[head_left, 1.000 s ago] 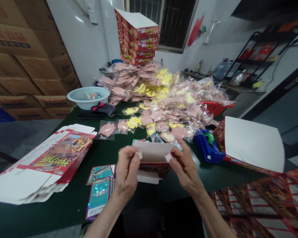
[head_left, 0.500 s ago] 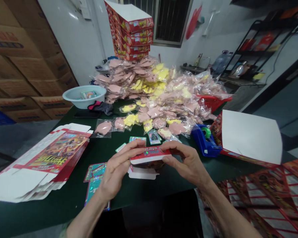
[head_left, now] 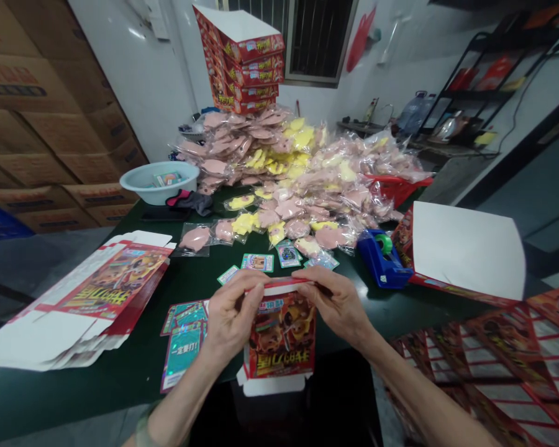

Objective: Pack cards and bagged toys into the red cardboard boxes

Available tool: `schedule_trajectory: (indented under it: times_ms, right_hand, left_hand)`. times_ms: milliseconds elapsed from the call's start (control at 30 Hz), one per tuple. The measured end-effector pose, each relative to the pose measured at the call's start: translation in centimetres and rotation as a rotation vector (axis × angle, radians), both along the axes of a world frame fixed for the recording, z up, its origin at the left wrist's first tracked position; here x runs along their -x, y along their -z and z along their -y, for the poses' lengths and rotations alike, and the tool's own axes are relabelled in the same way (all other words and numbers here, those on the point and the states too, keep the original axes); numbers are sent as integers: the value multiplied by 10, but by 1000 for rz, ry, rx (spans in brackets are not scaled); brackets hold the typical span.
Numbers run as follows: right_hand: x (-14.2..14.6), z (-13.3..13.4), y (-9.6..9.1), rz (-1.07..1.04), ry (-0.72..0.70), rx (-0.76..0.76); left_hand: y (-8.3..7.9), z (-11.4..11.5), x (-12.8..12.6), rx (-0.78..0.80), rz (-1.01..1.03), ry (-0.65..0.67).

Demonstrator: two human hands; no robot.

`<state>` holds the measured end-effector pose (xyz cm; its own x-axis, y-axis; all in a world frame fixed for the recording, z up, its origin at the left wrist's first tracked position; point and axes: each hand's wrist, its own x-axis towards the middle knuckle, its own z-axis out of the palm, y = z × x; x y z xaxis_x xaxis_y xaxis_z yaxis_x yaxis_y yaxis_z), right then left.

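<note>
A red printed cardboard box [head_left: 283,338] hangs at the table's front edge, its picture side facing me and a white flap sticking out at the bottom. My left hand [head_left: 235,316] pinches its upper left corner between thumb and fingers. At the upper right corner my right hand [head_left: 333,304] grips the same top edge. Beyond the hands lie small picture cards [head_left: 257,262]. Larger teal cards [head_left: 184,347] rest beside my left forearm. What is inside the box is hidden.
Flattened boxes [head_left: 107,292] are stacked at left. Bagged pink and yellow pieces [head_left: 279,180] heap up behind, below stacked red trays [head_left: 246,62]. A blue tape dispenser [head_left: 384,264] and an open red box [head_left: 466,251] stand right; a pale basin [head_left: 161,180] sits back left.
The box has tipped so its printed front now faces me and its flap end hangs lower, nearer my body. Both hands stay on its top edge, with the left thumb now pressed on the corner.
</note>
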<state>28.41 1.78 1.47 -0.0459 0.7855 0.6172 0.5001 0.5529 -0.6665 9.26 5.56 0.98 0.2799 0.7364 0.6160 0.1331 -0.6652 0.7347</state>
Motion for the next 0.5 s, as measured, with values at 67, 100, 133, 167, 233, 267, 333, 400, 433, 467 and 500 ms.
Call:
schedule_trajectory:
  times_ms: [67,100,133,167,233,267,333,400,433,467,500]
  right_hand:
    - [2,5,-5,-45,17,-58]
    - [3,6,-9,-62,20,-82]
    - [4,5,-11,-72,19,-104]
    - [4,3,-13,-70,15,-121]
    - [5,-4,-10,-43,6,-161]
    - [6,-8,-7,-23,2,-179]
    - [9,-15,0,31,-11,-189]
    - [11,-17,2,91,-42,-166]
    - [11,-16,0,123,-67,-140]
    - [11,-14,-4,152,-98,-109]
    - [10,-11,-10,173,-132,-74]
  left_hand:
    - [-2,4,-1,-72,35,7]
    - [-5,4,-1,-125,39,18]
    - [-9,2,1,-184,27,32]
    - [-13,-2,3,-236,-4,47]
    - [-17,-12,9,-298,-94,66]
    - [-18,-17,13,-303,-135,66]
    - [-16,-23,22,-284,-187,58]
    - [-14,-23,30,-266,-200,50]
    - [-14,-20,33,-257,-201,54]
    - [-15,-17,35,-248,-197,57]
    - [-16,-13,36,-231,-184,60]
